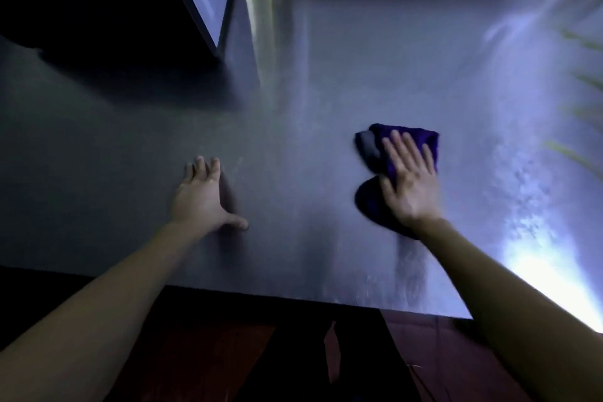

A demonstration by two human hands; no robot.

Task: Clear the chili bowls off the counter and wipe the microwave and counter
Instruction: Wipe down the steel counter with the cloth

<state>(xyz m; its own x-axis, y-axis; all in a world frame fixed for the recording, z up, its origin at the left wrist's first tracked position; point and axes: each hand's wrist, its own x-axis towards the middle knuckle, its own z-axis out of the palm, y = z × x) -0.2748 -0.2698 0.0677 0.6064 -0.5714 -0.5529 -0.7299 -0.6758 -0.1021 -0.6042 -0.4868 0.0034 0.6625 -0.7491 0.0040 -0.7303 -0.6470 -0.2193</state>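
— The counter: metal?
— Brushed metal by the look of it, grey and smooth with a fine grain. Right of the cloth it shines bright under glare.
— And the cloth itself?
— Soft purple fabric, matt, with a greyer patch at its upper left corner.
— The dark appliance, far left of the cloth?
— Smooth and near black; I cannot tell the material. The floor below the cloth looks reddish-brown and dull.

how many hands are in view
2. The left hand rests flat on the bare counter; the right hand presses the purple cloth to its right.
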